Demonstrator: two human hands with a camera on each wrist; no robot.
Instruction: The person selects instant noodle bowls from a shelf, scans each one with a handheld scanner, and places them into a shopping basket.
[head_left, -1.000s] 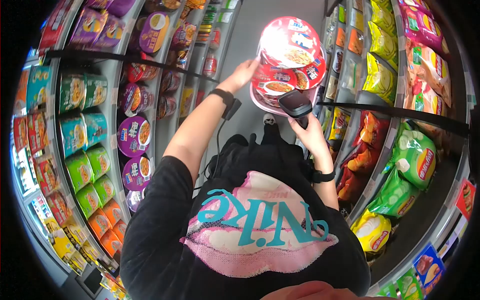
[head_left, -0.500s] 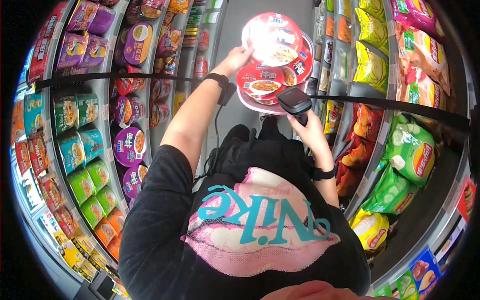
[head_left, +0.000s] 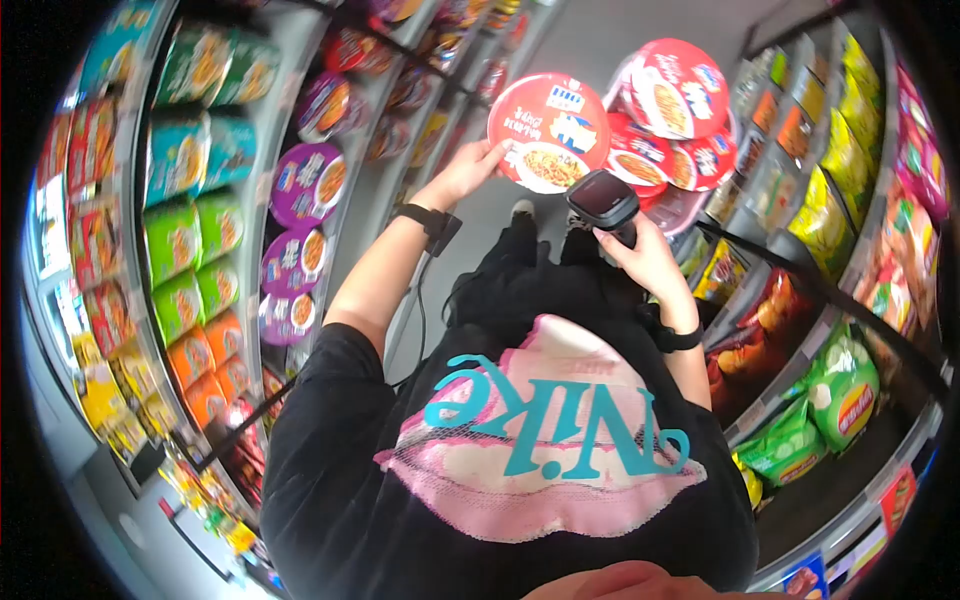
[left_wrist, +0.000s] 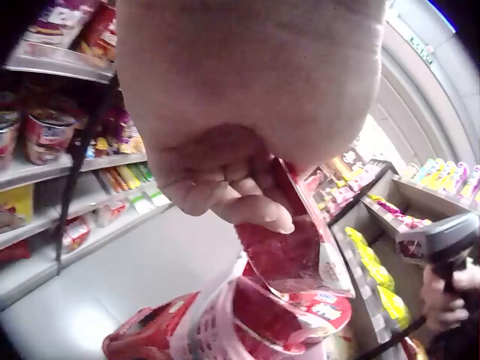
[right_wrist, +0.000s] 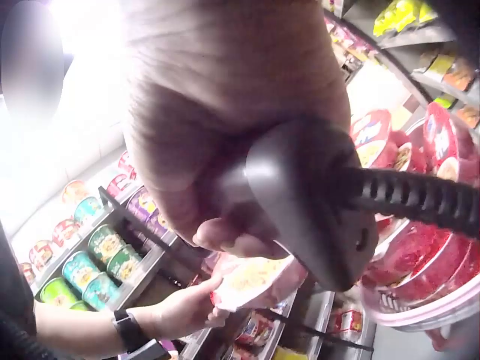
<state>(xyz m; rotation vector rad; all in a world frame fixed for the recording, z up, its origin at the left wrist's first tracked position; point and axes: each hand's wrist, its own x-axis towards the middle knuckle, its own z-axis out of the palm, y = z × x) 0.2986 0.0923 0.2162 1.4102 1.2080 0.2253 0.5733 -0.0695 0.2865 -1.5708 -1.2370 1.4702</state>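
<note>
While the left hand point(head_left: 472, 170) pinches a red instant-noodle bowl point(head_left: 548, 128) beside the pink basket point(right_wrist: 424, 321) and the right hand point(head_left: 648, 258) grips a barcode scanner point(head_left: 603, 196), a seemingly slight edge hold, partly hidden, could let the bowl slip.

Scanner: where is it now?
In the head view, right of centre, the scanner is in the right grip, lower right of the red bowl in the left grip.

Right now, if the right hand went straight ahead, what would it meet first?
The scanner in the right hand would probably meet the red noodle bowl held by the left hand, though depth is unclear.
</note>
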